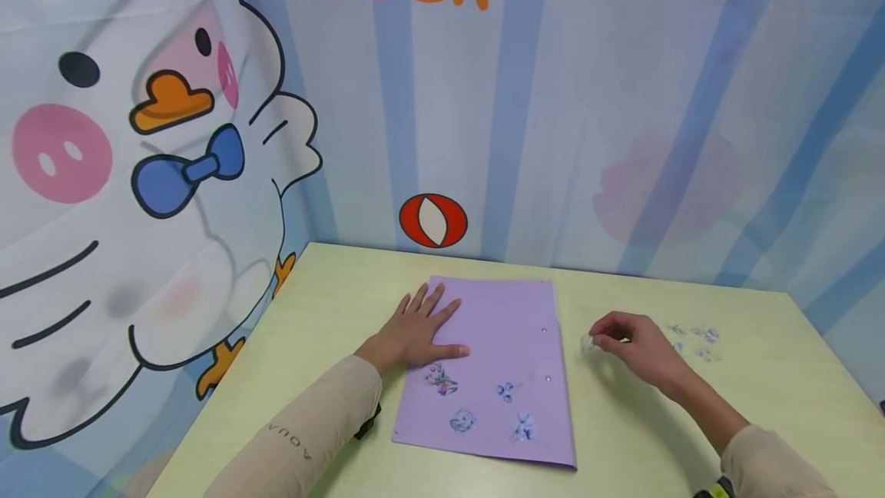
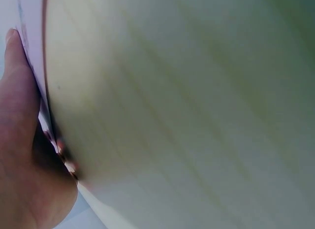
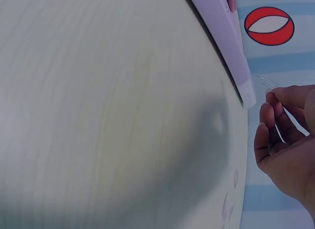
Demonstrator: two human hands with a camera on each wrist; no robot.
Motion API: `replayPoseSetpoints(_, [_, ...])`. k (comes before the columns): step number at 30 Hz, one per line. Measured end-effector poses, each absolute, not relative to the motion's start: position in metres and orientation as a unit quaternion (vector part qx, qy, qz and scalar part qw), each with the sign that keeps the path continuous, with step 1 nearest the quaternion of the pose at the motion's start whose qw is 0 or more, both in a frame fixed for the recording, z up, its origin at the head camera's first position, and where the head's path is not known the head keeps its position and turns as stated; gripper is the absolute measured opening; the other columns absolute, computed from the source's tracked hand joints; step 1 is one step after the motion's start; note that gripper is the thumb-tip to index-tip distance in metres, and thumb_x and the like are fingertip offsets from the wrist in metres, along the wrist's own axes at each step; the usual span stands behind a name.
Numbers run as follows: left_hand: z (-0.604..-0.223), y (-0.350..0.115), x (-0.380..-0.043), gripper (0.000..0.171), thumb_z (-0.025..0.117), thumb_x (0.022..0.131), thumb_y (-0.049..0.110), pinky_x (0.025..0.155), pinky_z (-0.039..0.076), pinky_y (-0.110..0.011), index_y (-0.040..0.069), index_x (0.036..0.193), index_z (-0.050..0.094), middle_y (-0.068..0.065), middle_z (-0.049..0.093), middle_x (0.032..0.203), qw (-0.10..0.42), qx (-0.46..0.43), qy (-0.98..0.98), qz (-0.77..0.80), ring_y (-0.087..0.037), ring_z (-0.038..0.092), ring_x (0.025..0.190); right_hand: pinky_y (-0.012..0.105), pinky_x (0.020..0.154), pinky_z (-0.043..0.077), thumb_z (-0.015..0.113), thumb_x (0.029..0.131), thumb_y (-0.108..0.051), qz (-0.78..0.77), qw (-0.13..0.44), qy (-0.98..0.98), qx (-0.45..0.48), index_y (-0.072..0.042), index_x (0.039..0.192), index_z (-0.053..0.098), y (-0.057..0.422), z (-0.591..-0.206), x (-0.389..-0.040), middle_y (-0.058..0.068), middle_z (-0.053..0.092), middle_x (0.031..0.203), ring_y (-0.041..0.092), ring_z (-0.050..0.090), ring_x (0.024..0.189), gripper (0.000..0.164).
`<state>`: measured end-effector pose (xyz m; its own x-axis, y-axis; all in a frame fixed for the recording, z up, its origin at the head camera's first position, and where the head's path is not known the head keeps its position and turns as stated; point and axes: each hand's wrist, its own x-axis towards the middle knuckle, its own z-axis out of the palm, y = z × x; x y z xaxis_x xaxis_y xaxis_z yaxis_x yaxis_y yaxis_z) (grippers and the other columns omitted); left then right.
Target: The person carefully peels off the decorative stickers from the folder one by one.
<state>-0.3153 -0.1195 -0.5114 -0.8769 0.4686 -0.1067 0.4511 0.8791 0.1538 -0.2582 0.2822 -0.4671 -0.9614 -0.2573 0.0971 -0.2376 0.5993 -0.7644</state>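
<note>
A purple folder (image 1: pixel 494 344) lies on the pale yellow table, with several flower stickers on its lower half, among them a pink-and-green one (image 1: pixel 441 379) and a blue one (image 1: pixel 523 427). My left hand (image 1: pixel 415 333) rests on the folder's left side, fingers spread. To the right of the folder, my right hand (image 1: pixel 639 348) pinches a small clear sticker (image 1: pixel 587 343) between thumb and forefinger, above the table. In the right wrist view the sticker (image 3: pixel 265 80) shows as a thin transparent piece at the fingertips.
More flower stickers (image 1: pixel 705 333) lie on the table (image 1: pixel 774 406) to the right, partly behind the right hand. A cloth backdrop with a cartoon duck (image 1: pixel 200 252) hangs along the left and back edges of the table.
</note>
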Motion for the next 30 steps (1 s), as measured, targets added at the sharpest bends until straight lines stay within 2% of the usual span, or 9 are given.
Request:
replayPoseSetpoints(12, [-0.510, -0.119, -0.314, 0.100, 0.045, 0.093, 0.085, 0.129, 0.006, -0.060, 0.029, 0.172, 0.019, -0.009, 0.005, 0.179, 0.068, 0.238, 0.967, 0.058, -0.039, -0.001, 0.163, 0.026, 0.070, 0.048, 0.070, 0.103, -0.011, -0.384, 0.036, 0.915, -0.114, 0.000, 0.113, 0.074, 0.326, -0.480, -0.255, 0.005, 0.073, 0.102, 0.011, 0.059, 0.085, 0.015])
replayPoseSetpoints(20, [-0.510, -0.121, -0.314, 0.100, 0.046, 0.093, 0.084, 0.129, 0.006, -0.061, 0.029, 0.171, 0.020, -0.009, 0.005, 0.179, 0.067, 0.239, 0.967, 0.063, -0.040, -0.001, 0.163, 0.026, 0.074, 0.049, 0.071, 0.101, -0.008, -0.359, 0.054, 0.924, -0.124, -0.003, 0.107, 0.077, 0.343, -0.484, -0.255, 0.006, 0.073, 0.105, 0.011, 0.061, 0.090, 0.011])
replayPoseSetpoints(27, [-0.510, -0.120, -0.314, 0.099, 0.046, 0.093, 0.084, 0.128, 0.006, -0.061, 0.029, 0.171, 0.021, -0.010, 0.005, 0.179, 0.069, 0.240, 0.966, 0.065, -0.040, -0.001, 0.163, 0.027, 0.074, 0.051, 0.076, 0.097, -0.009, -0.296, 0.047, 0.941, -0.155, -0.009, 0.100, 0.077, 0.346, -0.483, -0.254, -0.002, 0.074, 0.097, 0.010, 0.062, 0.088, 0.004])
replayPoseSetpoints(30, [-0.510, -0.120, -0.314, 0.100, 0.046, 0.093, 0.084, 0.129, 0.006, -0.061, 0.029, 0.171, 0.020, -0.010, 0.005, 0.179, 0.070, 0.239, 0.966, 0.068, -0.040, -0.002, 0.163, 0.027, 0.073, 0.052, 0.077, 0.096, -0.009, -0.274, 0.037, 0.944, -0.180, -0.008, 0.097, 0.076, 0.345, -0.484, -0.255, -0.004, 0.072, 0.095, 0.007, 0.062, 0.085, 0.002])
